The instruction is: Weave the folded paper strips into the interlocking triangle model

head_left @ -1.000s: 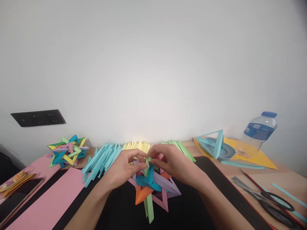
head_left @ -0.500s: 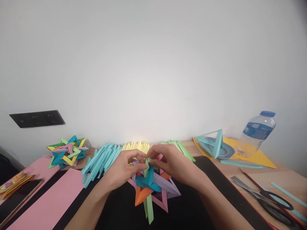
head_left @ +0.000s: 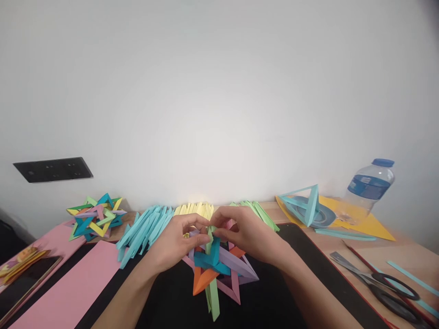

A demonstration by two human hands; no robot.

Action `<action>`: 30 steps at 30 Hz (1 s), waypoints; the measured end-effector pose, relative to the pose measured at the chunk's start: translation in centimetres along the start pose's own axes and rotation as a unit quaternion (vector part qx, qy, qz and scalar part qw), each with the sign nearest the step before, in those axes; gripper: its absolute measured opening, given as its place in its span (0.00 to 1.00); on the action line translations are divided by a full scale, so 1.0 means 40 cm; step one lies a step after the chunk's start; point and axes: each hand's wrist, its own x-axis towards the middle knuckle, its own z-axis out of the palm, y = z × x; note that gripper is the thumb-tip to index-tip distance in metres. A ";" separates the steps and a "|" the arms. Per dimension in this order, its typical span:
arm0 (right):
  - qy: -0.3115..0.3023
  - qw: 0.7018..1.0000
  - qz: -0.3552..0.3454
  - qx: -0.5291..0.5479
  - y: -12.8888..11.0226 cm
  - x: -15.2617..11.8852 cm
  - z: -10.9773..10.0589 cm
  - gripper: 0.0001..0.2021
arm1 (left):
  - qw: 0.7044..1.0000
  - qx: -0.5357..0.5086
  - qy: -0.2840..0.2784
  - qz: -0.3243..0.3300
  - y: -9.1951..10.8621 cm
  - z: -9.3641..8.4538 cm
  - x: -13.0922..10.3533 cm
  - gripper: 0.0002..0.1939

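An origami star (head_left: 231, 269) of interlocked folded strips in blue, orange, pink, purple and green rests on the black mat. At its top, my left hand (head_left: 181, 240) pinches a light green folded paper strip (head_left: 209, 242) between thumb and fingertips. My right hand (head_left: 242, 230) grips the same green strip from the other side, its fingertips close to the left ones. Both hands partly cover the upper part of the star. The strip's tip is mostly hidden by the fingers. Another green piece (head_left: 213, 299) juts out toward me at the star's bottom.
A finished-looking multicolour star (head_left: 96, 217) sits at the back left. Blue (head_left: 146, 233), yellow (head_left: 195, 209) and green strips (head_left: 262, 214) lie along the wall. Pink paper (head_left: 68, 288) is left; scissors (head_left: 373, 278), a water bottle (head_left: 370, 187) and a blue paper frame (head_left: 311, 205) are right.
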 end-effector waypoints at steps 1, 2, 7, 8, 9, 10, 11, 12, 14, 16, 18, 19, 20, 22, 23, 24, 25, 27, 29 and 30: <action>-0.005 1.000 0.003 0.009 -0.001 0.000 -0.001 0.04 | 1.000 -0.004 -0.001 0.000 0.000 -0.001 -0.001 0.11; -0.008 1.000 0.006 0.017 -0.001 0.000 -0.001 0.04 | 1.000 -0.007 -0.004 -0.001 -0.001 -0.001 -0.002 0.11; -0.002 0.999 0.020 0.041 -0.001 0.004 0.005 0.04 | 1.000 -0.003 -0.006 -0.001 -0.006 -0.002 -0.007 0.11; 0.000 0.999 0.021 0.041 -0.001 0.005 0.006 0.04 | 1.000 -0.003 -0.005 -0.001 -0.006 -0.002 -0.007 0.11; 0.002 0.999 0.021 0.041 0.000 0.005 0.007 0.05 | 1.000 -0.004 -0.005 -0.002 -0.007 -0.001 -0.006 0.11; 0.003 0.999 0.020 0.040 0.000 0.006 0.008 0.05 | 1.000 -0.006 -0.004 -0.002 -0.007 0.000 -0.005 0.11; 0.004 0.999 0.021 0.040 0.001 0.006 0.008 0.05 | 1.000 -0.006 -0.003 -0.001 -0.007 0.001 -0.004 0.11; 0.004 0.999 0.022 0.041 0.001 0.007 0.008 0.05 | 1.000 -0.007 -0.002 0.000 -0.007 0.001 -0.002 0.11; 0.006 0.999 0.025 0.042 0.001 0.007 0.008 0.05 | 1.000 -0.006 -0.002 0.002 -0.007 0.001 0.000 0.11; 0.006 0.999 0.029 0.041 0.001 0.007 0.007 0.05 | 1.000 -0.009 -0.003 0.002 -0.008 0.000 0.001 0.11; 0.006 0.999 0.033 0.041 0.001 0.006 0.008 0.04 | 1.000 -0.012 -0.003 0.000 -0.008 0.000 0.000 0.11; 0.004 0.999 0.034 0.042 0.000 0.006 0.008 0.04 | 1.000 -0.012 -0.002 0.000 -0.008 0.000 -0.001 0.11; 0.003 0.998 0.035 0.044 0.000 0.006 0.008 0.04 | 1.000 -0.011 -0.001 -0.001 -0.008 0.000 -0.001 0.11; 0.004 0.998 0.036 0.046 0.001 0.006 0.008 0.04 | 1.000 -0.011 0.000 0.001 -0.008 0.001 -0.001 0.11; 0.004 0.998 0.036 0.045 0.002 0.006 0.008 0.04 | 1.000 -0.013 -0.001 0.002 -0.008 0.001 -0.001 0.11; 0.005 0.998 0.037 0.044 0.002 0.006 0.007 0.05 | 1.000 -0.016 -0.002 0.002 -0.008 0.002 -0.001 0.11; 0.006 0.998 0.037 0.042 0.003 0.006 0.007 0.05 | 1.000 -0.020 -0.003 0.002 -0.008 0.003 -0.001 0.11; 0.005 0.998 0.039 0.040 0.003 0.005 0.006 0.05 | 1.000 -0.024 -0.005 0.001 -0.008 0.004 0.000 0.11; 0.005 0.998 0.039 0.039 0.003 0.004 0.006 0.04 | 1.000 -0.023 -0.002 -0.001 -0.009 0.006 0.000 0.11; 0.006 0.999 0.039 0.038 0.003 0.004 0.007 0.04 | 1.000 -0.022 0.002 -0.003 -0.010 0.007 0.000 0.11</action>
